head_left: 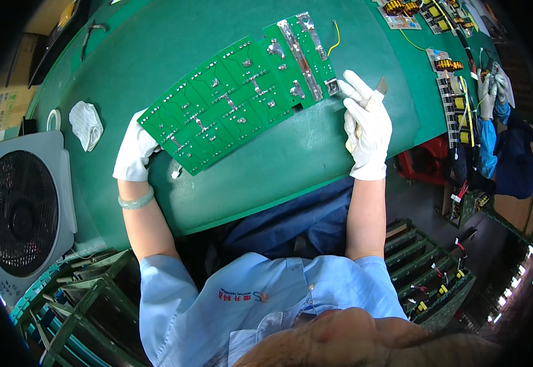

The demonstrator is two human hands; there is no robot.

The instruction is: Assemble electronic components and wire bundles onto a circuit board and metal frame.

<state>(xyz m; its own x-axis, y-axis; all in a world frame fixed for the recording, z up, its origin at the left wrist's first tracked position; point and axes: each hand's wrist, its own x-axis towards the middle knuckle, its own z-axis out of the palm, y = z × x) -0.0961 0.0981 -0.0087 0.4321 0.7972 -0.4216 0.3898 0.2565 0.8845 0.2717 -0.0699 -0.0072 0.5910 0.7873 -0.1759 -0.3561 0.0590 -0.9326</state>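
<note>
Here's the left hand [133,153], white-gloved, closed on the near-left end of the green circuit board [217,110], fingers running underneath out of sight! The board slants up and away to the right of that grip, solder side showing. Writing? Small red lettering with a logo on the blue shirt [266,306] below the grip, and green print on the carton [10,113] far to its left. And the right hand [367,131], forearm straight, wrist up, pinches a flat blade [382,85], fingers stretched toward the board's right end; whether they touch it, I can't tell.
</note>
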